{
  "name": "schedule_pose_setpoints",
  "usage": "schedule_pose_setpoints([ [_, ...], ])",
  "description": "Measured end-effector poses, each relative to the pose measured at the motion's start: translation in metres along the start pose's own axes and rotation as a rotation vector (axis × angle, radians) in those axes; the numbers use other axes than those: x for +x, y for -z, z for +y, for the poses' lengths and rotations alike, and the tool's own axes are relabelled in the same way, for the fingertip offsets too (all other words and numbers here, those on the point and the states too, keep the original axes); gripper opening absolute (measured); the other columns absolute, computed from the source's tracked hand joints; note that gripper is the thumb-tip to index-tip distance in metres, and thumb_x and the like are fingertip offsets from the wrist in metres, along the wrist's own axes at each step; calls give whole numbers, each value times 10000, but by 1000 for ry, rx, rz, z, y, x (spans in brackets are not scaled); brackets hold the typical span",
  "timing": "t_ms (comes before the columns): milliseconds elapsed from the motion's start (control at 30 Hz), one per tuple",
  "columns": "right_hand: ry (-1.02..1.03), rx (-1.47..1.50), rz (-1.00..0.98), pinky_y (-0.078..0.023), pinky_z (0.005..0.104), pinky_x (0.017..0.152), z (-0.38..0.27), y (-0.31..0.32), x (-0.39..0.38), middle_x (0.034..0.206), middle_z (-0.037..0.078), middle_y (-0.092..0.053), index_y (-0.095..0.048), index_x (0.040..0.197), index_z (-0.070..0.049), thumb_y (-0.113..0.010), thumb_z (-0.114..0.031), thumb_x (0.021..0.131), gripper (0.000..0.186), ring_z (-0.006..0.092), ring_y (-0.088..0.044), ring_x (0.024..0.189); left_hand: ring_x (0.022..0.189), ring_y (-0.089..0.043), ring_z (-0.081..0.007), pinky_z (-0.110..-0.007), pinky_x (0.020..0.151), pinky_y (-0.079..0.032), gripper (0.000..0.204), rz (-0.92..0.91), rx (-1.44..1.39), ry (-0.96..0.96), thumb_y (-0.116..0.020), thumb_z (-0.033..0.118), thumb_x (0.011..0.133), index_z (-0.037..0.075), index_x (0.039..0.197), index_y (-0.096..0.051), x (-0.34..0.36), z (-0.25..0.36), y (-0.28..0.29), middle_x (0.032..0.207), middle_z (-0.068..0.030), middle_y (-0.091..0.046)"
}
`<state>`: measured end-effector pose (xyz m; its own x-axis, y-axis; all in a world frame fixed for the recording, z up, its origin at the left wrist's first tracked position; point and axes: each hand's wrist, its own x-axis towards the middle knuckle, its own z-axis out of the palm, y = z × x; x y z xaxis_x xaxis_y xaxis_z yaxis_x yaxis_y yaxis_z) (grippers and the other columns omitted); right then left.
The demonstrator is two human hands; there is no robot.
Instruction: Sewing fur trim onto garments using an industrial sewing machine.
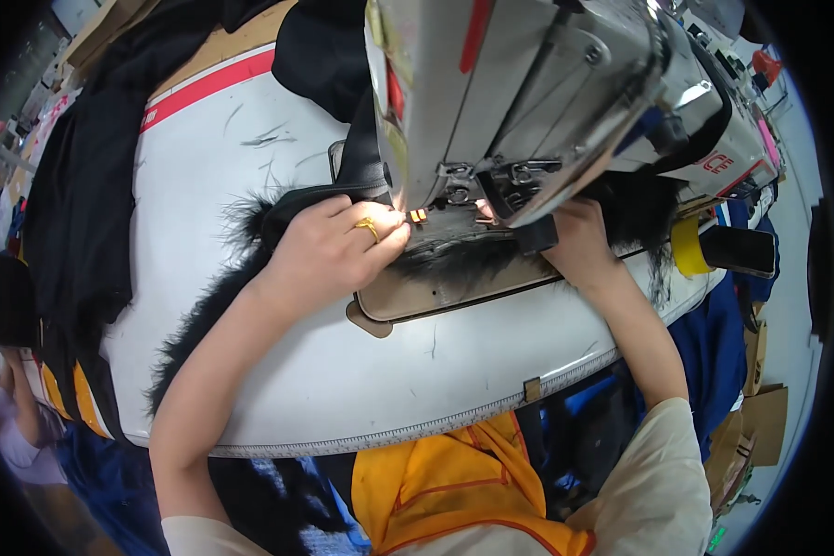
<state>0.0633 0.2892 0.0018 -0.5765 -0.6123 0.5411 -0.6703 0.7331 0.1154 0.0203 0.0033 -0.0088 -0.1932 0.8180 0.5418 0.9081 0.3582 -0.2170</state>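
Observation:
A sewing machine (pixel 491 83) stands over the white table, its needle area lit. Black fabric with a furry trim (pixel 195 324) runs under the machine head and trails down to the left. My left hand (pixel 329 246), a gold ring on one finger, pinches the black fabric just left of the lit needle area. On the other side, my right hand (pixel 579 246) rests at the fur by the machine's base; its fingertips are hidden behind the machine head. More dark fur (pixel 459 259) lies across the plate between my hands.
Along the near table edge runs a measuring tape (pixel 389 434). Black cloth (pixel 88 204) is draped over the table's left side. A yellow tape roll (pixel 687 246) and a black phone-like object (pixel 739 251) are at the right. A person's arm (pixel 23 403) shows at the far left.

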Motion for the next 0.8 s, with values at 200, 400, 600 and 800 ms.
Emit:
schedule_pose_setpoints([
  [200, -4, -89, 20, -547, 250, 596, 2, 0, 1, 967, -12, -673, -604, 763, -93, -678, -113, 746, 78, 127, -654, 752, 699, -563, -103, -241, 644, -454, 261, 66, 10, 27, -614, 85, 674, 107, 928, -669, 2, 3, -8, 730, 22, -574],
  [400, -7, 14, 46, -541, 232, 588, 1, -4, 2, 987, -24, -668, -599, 784, -87, -649, -91, 736, 69, 104, -648, 748, 706, -568, -108, -245, 652, -453, 254, 11, -28, 42, -608, 95, 686, 117, 931, -672, 3, 0, -3, 738, 18, -574],
  [600, 53, -60, 0, -539, 231, 590, 6, -9, 4, 996, -33, -663, -591, 782, -91, -646, -93, 744, 67, 112, -640, 725, 875, -605, -160, -283, 777, -462, 302, -145, -90, 118, -567, 85, 742, 131, 1030, -645, 0, -8, 4, 932, 7, -647],
  [800, 84, -54, 13, -538, 256, 638, 6, -13, 2, 984, -25, -622, -604, 842, -104, -631, -102, 762, 84, 128, -628, 791, 1221, -493, -198, -355, 974, -416, 366, -208, 126, 246, -535, 43, 784, 79, 1144, -582, -8, 4, 43, 1285, -53, -546],
])
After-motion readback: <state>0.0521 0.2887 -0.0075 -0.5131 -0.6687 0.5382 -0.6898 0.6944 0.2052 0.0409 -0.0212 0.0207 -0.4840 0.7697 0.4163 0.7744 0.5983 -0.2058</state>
